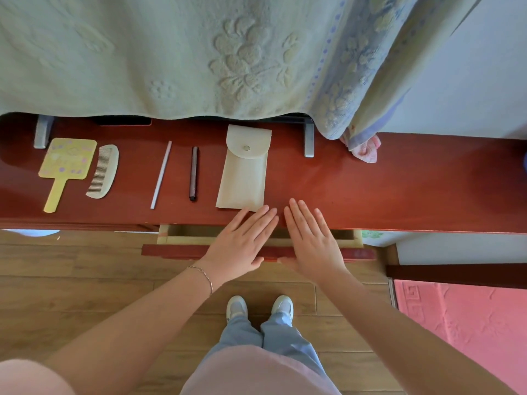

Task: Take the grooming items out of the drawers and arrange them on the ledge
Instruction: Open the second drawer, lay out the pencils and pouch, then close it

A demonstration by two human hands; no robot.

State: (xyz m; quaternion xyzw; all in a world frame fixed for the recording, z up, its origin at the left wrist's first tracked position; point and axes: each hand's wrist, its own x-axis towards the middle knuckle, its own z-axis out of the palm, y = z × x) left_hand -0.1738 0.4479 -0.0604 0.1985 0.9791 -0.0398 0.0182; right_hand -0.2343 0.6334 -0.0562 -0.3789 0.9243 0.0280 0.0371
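A pale green towel (171,52) hangs over the long red ledge (370,189); below its edge a drawer (256,238) stands partly out. Both hands, left hand (242,240) and right hand (312,240), lie flat with fingers straight over the drawer front, holding nothing. On the ledge, well apart: cream pouch (243,172), yellow mirror (67,166), comb (103,171), white stick (161,174), dark pen (194,173).

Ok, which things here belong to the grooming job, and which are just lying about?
Job:
yellow hand mirror
cream comb
thin white stick
dark slim pen-like tube
beige snap pouch
red wooden ledge
partly open drawer
left hand and right hand, flat and empty

Lying about:
pale green embossed towel
pink cloth
pink mat
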